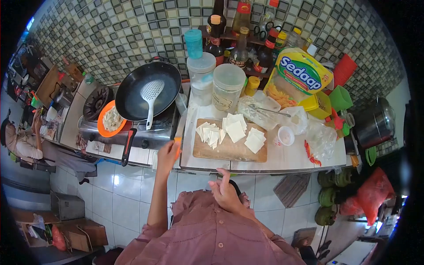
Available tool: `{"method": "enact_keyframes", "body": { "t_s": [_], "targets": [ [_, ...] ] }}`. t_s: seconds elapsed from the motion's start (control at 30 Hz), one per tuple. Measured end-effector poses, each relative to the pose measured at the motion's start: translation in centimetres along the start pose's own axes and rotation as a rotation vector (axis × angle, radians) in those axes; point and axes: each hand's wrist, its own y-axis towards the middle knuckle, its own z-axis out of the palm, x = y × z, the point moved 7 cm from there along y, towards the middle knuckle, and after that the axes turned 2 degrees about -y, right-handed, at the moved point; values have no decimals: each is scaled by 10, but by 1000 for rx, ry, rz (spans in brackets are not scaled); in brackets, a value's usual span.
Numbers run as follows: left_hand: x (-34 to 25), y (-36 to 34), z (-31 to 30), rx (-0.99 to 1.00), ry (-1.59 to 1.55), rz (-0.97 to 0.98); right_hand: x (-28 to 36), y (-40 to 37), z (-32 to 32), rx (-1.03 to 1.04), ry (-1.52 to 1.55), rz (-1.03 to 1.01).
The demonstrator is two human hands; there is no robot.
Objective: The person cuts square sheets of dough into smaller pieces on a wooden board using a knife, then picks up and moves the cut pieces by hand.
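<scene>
My left hand (pixel 166 156) is closed at the counter's front edge, between the stove and the cutting board. A small orange object (pixel 178 148) shows at its fingers; most of it is hidden. My right hand (pixel 225 191) is in front of my body, just off the counter edge, holding nothing, with fingers apart and loosely bent. Beyond it the wooden cutting board (pixel 207 152) carries several stacks of thin pale wrapper sheets (pixel 236 128). On the stove (pixel 163 137) sits a black frying pan (pixel 128 99) with a white slotted spatula (pixel 151 93) lying in it.
An orange plate (pixel 102 131) of pale food is left of the pan. Plastic canisters (pixel 229 90), sauce bottles (pixel 240 48), a yellow Sedaap pack (pixel 300 73), a small white cup (pixel 285 135) and red chilies (pixel 311 154) crowd the counter. Another person (pixel 26 141) stands far left.
</scene>
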Motion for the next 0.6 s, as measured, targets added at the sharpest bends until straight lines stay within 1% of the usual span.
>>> {"method": "enact_keyframes", "body": {
  "t_s": [0.03,0.07,0.1,0.13,0.17,0.2,0.23,0.3,0.37,0.43,0.47,0.53,0.6],
  "targets": [
    [7,16,4,-28,99,66,2,-1,-2,-6,0,2],
    [18,30,13,-21,98,70,6,-2,-9,-80,-26,-14],
    [19,41,19,-94,162,213,9,-2,-16,-154,-51,-30],
    [14,48,23,-167,224,356,5,2,-19,-161,-52,-29],
    [19,57,30,-161,223,362,10,6,-28,-277,-248,-159],
    [20,63,38,-143,314,383,18,7,-34,-392,-445,-286],
    [19,67,45,-125,404,404,23,13,-39,-398,-446,-283],
    [19,70,54,-138,351,425,41,27,-55,-500,-673,-281],
    [16,69,54,-156,299,445,45,47,-64,-512,-709,-289],
    [7,63,54,-209,416,533,41,65,-68,-526,-747,-299],
    [5,60,55,-210,415,538,35,75,-68,-524,-767,-308],
    [4,52,52,-226,408,490,34,85,-67,-525,-785,-321],
    [2,41,46,-212,360,465,32,92,-62,-450,-779,-287]
  ]
}}
